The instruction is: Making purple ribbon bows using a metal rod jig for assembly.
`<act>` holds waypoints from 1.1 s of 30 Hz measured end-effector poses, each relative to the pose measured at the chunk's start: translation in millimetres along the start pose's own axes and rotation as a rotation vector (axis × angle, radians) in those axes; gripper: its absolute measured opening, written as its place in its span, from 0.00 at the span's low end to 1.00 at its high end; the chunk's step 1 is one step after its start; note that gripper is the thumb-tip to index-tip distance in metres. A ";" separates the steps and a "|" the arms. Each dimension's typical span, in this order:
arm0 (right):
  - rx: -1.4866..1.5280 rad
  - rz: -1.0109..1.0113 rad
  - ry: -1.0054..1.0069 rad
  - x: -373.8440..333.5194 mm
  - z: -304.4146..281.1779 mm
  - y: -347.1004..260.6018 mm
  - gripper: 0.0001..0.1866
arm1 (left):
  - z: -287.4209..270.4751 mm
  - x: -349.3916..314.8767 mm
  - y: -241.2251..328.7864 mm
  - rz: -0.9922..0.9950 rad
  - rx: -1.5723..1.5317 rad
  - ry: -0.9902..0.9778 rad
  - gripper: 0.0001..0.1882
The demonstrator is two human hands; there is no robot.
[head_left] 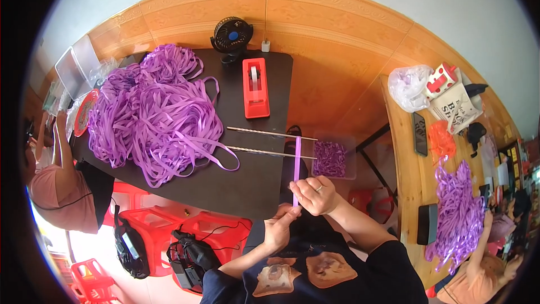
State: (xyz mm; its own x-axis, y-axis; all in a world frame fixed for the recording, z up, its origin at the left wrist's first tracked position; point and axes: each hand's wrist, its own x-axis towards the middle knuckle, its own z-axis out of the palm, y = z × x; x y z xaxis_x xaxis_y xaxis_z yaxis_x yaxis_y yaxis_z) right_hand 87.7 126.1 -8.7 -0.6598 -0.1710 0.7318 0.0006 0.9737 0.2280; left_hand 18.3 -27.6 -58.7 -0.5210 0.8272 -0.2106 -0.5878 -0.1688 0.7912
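Observation:
Two thin twisted metal rods, an upper rod (259, 131) and a lower rod (261, 151), stick out past the right side of the dark table (247, 186). A flat strip of purple ribbon (297, 155) crosses both near their right ends and runs down toward me. My right hand (316, 195), with a ring on one finger, pinches the ribbon. Just below it, my left hand (281, 229) is closed on the ribbon's lower part. The fingers partly hide the ribbon between the hands. A big heap of purple ribbon (157, 112) lies on the table's left.
A red tape dispenser (256, 88) and a black fan (232, 36) stand at the back. Below the table's right edge is a clear bin (350, 160) of short purple pieces. A wooden table (408, 191) bears more ribbon. Red stools (152, 231) and two people flank me.

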 end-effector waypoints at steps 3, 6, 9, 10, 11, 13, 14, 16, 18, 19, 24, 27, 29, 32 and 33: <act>0.012 0.006 0.032 7.1 -2.8 2.9 0.15 | -2.5 2.2 -4.1 -0.026 -0.084 -0.110 0.06; 0.094 0.098 0.076 19.5 -7.4 10.2 0.16 | -7.8 12.9 -9.8 -0.131 -0.043 -0.096 0.12; 0.247 0.253 0.108 43.2 -11.8 32.6 0.16 | -9.9 34.4 -18.1 -0.127 0.128 -0.127 0.18; 0.276 0.292 0.108 52.3 -12.1 46.1 0.15 | -3.5 38.5 -18.6 -0.126 0.126 -0.128 0.18; 0.324 0.318 0.132 57.0 -6.1 60.2 0.14 | 3.8 41.8 -17.7 -0.108 0.122 -0.107 0.19; 0.518 0.479 0.061 58.7 7.9 86.3 0.08 | 13.9 52.6 -14.8 -0.109 0.158 -0.148 0.21; 0.810 0.739 0.023 53.3 19.2 94.5 0.02 | 19.7 58.6 -15.9 -0.106 0.159 -0.154 0.21; 1.101 0.877 0.048 51.8 37.2 114.4 0.03 | 31.0 69.2 -18.3 -0.078 0.114 -0.080 0.19; 1.130 0.917 -0.004 47.2 48.0 127.8 0.05 | 38.5 80.8 -16.0 -0.016 0.123 -0.045 0.18; 1.170 0.994 -0.063 42.7 55.1 133.0 0.05 | 40.8 86.9 -13.7 0.042 0.133 -0.010 0.17; 1.319 1.213 -0.170 22.6 75.5 139.7 0.04 | 44.7 118.0 -7.5 0.043 0.256 0.059 0.16; 1.417 1.347 -0.281 9.2 87.2 138.9 0.03 | 45.5 134.2 -17.8 0.163 0.229 0.084 0.17; 1.477 1.401 -0.283 9.3 90.6 132.8 0.03 | 48.0 143.5 -24.4 0.367 0.201 0.164 0.18; 1.574 1.461 -0.290 -7.9 98.1 124.4 0.05 | 49.7 151.3 -25.1 0.337 0.165 0.164 0.20; 1.689 1.514 -0.235 -23.3 105.8 120.8 0.06 | 52.8 152.3 -23.2 0.339 0.167 0.159 0.20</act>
State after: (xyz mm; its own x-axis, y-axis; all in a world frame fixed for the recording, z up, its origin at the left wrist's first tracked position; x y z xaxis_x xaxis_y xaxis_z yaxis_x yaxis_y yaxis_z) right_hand 23.6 263.7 -66.2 -0.8368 0.4583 -0.2994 0.0778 -0.4418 -0.8937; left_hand -14.7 130.5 -78.8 -0.7645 0.6447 0.0021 -0.2650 -0.3173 0.9106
